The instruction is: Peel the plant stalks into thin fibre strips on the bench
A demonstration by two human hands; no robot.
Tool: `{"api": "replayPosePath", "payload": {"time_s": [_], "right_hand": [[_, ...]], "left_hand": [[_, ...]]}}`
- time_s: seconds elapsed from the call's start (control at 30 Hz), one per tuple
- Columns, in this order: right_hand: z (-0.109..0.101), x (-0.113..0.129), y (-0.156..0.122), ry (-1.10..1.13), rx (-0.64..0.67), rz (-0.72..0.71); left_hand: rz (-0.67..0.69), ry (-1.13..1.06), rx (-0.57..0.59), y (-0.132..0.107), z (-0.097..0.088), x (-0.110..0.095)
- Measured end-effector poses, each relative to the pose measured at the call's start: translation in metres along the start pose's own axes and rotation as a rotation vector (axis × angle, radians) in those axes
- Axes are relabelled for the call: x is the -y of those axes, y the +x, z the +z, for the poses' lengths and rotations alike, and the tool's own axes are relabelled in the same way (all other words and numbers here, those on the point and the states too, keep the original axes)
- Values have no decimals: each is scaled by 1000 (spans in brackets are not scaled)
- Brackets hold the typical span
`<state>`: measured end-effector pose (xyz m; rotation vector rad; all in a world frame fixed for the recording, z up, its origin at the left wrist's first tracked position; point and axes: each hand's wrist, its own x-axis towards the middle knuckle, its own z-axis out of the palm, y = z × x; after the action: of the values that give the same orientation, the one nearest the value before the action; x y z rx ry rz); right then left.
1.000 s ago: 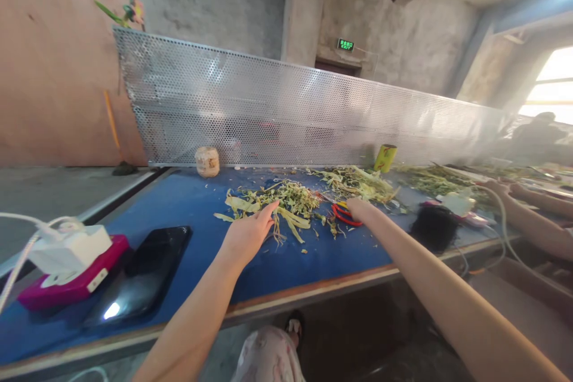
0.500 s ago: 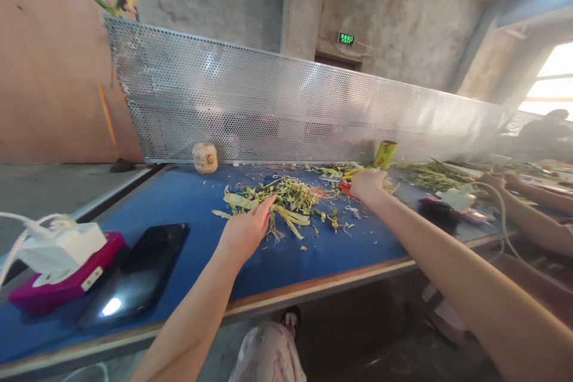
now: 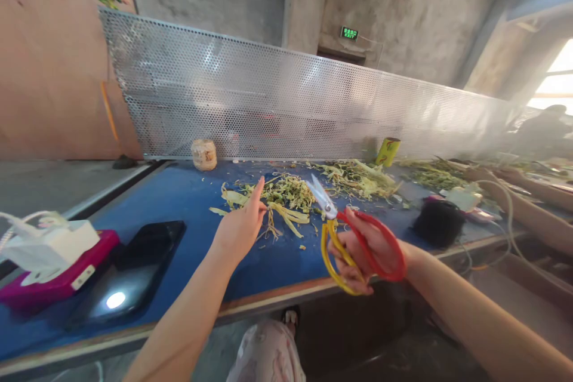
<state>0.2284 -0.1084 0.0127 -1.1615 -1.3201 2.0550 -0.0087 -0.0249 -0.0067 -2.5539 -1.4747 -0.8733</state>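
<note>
The right hand [image 3: 367, 248] is closed around a pair of scissors [image 3: 330, 212], fingers through the red loop and the yellow loop. It holds them in the air above the near edge of the table [image 3: 188, 197]. The blades point up and to the left, and they look slightly parted, though the motion blur makes that hard to be sure of.

The left hand [image 3: 239, 224] reaches forward over the blue table top with its fingers stretched out and held close together, gripping nothing. Its fingertips [image 3: 261, 184] are at the near left edge of a pile of green and yellow leaf scraps [image 3: 289, 191]; I cannot tell whether they touch it.

A second pile of scraps [image 3: 358, 172] lies further back to the right, near a yellow-green can [image 3: 387, 151]. A small jar [image 3: 203, 154] stands against the perforated metal screen [image 3: 268, 101] along the far side of the table.

On the near left lie a black phone [image 3: 134, 262] with its screen lit in one spot, and just beside it a pink case [image 3: 58, 283] with a white charger [image 3: 49, 245] on top. A black round object [image 3: 439, 224] sits to the right. Another person's arm [image 3: 528, 182] rests on the table at the far right.
</note>
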Motion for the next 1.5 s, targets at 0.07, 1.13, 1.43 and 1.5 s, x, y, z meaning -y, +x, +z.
{"api": "replayPosePath", "payload": {"time_s": [0.07, 1.13, 1.43, 1.5], "right_hand": [[10, -13, 6, 38, 79, 1], [26, -23, 64, 173, 437, 54], [32, -22, 65, 211, 400, -38], [32, -23, 66, 199, 397, -30]], "left_hand": [[11, -55, -34, 0, 1, 1], [110, -169, -241, -2, 4, 5], [57, -240, -237, -1, 6, 4], [30, -302, -253, -1, 7, 4]]}}
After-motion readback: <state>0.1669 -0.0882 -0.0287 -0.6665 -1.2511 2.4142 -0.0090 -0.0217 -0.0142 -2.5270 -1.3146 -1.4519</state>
